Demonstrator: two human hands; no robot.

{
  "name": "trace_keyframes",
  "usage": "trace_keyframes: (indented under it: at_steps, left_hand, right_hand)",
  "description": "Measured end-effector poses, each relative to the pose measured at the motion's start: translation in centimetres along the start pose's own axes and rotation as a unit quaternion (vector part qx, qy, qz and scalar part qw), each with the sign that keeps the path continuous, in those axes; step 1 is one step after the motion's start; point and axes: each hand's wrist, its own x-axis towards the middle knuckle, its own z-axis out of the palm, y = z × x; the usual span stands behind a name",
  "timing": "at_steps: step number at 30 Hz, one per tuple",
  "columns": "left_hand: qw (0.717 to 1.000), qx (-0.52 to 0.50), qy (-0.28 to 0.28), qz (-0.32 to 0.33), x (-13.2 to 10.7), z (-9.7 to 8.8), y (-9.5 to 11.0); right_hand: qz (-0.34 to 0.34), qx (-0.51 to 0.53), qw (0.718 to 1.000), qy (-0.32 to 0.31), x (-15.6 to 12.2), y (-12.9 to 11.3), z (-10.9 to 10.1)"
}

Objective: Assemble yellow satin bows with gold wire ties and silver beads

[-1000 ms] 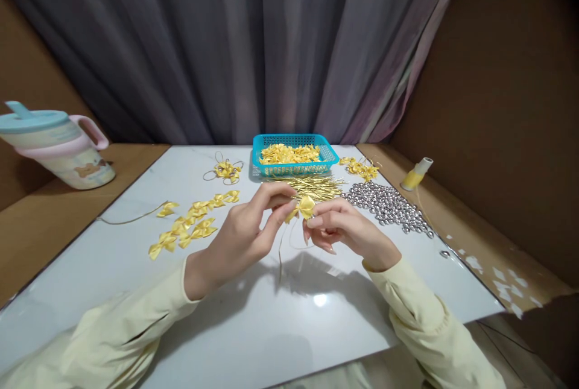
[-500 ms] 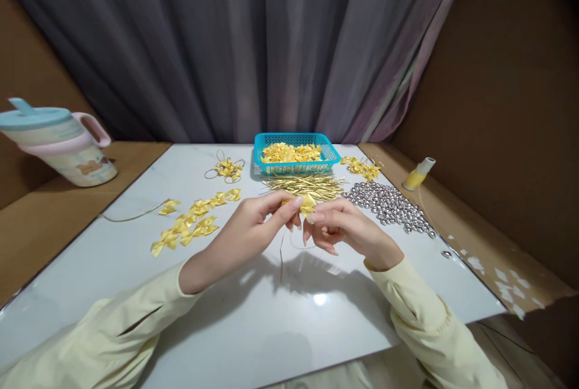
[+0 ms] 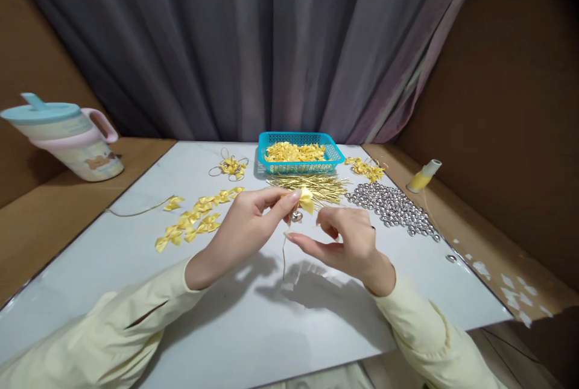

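My left hand (image 3: 253,214) pinches a yellow ribbon bow (image 3: 306,199) between thumb and fingers, above the middle of the table. Just under the bow hangs a small round silver piece that looks like a jingle bell (image 3: 296,216). A thin cord (image 3: 284,259) dangles below the left fingertips. Close by on the right, my right hand (image 3: 348,241) is open, its thumb and curled forefinger apart. The right thumb tip is near the top of the cord; whether it touches is unclear. Behind both hands lies a heap of gold ties (image 3: 316,187).
A blue basket (image 3: 301,167) of yellow bows stands at the back. Several bows (image 3: 194,215) lie to the left, and a pile of silver bells (image 3: 393,208) to the right. A tumbler (image 3: 90,148) stands far left, a small yellow-and-white bottle (image 3: 423,177) right.
My right hand has let go of the bow and moved down and right, its thumb and forefinger spreading. The silver bell under the bow has come into sight.
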Motion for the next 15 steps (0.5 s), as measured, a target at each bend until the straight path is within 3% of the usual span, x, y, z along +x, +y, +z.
trace_keyframes:
  at_steps: [9,15]
  left_hand:
    - [0.999,0.034,0.015,-0.005,-0.3,0.2,-0.3]
    - [0.999,0.035,0.029,-0.006,-0.2,0.0,0.0]
  right_hand:
    - [-0.096,-0.197,0.974,-0.055,0.9,-0.6,0.3]
    - [-0.122,-0.200,0.972,-0.015,1.1,-0.1,0.2]
